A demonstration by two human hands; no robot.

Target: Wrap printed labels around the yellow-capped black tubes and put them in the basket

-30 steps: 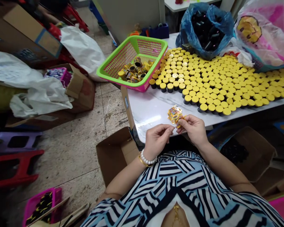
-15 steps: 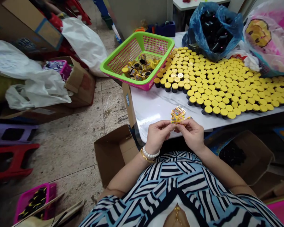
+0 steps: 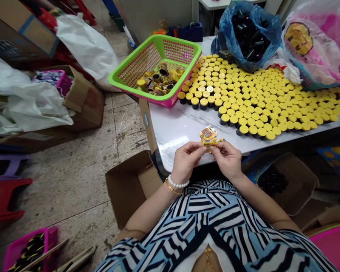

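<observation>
Hands are working together over the near edge of the counter (image 3: 175,130). The left hand (image 3: 186,161), wearing a pearl bracelet (image 3: 176,184), and the right hand (image 3: 227,160) are both curled nearly closed, fingers and thumbs pinching from opposite sides at the lower edge of a small wad of glossy printed yellow wrappers (image 3: 209,136). The hands almost meet at the wad, which stands up above them and is held clear of the counter surface. Forearms angle inward from the body, with wrists raised and bent slightly. From the head view, the fingers hide the lower part of the wad, so the number of pieces and exactly how they are joined cannot be confirmed. In my judgement, a close pinch near the edge, with the wrists steady and both hands kept near each other, is sound practice for thin, slippery material of this kind, since it limits creasing and dropped pieces. Beyond the hands, black jars with yellow caps (image 3: 257,102) stand in a dense block on the counter, and a green-and-pink plastic basket (image 3: 170,37) holds a loose pile of labelled jars (image 3: 158,81). An open cardboard box (image 3: 130,185) sits on the floor at the left.
</observation>
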